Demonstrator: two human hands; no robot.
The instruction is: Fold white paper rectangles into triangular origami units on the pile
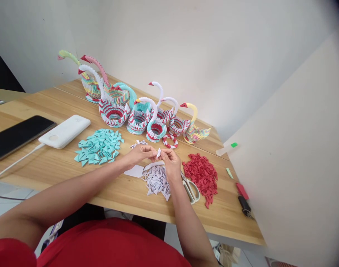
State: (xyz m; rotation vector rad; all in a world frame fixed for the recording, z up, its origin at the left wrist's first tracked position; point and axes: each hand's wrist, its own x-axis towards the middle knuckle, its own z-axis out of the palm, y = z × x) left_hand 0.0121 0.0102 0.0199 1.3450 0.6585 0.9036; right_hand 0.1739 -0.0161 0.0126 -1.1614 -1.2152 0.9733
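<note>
Between my two hands is a small folded white paper piece (158,152), pinched at its sides. My left hand (140,155) has thumb and forefinger closed at its left side. On the other side the fingers of my right hand (171,163) are closed on it too. Right below lies a heap of folded white paper triangles (157,181), partly hidden by my right wrist. White paper slips (134,171) lie beside that heap. A few more folded white pieces (140,142) sit just behind my left hand. Scissors (193,191) rest to the right of my right forearm.
Several paper swans (113,113) stand along the table's back. A turquoise triangle heap (99,146) lies left, a red one (202,176) right. A phone (22,135) and a cabled white power bank (65,131) are at far left. A black key fob (244,205) lies by the right wall.
</note>
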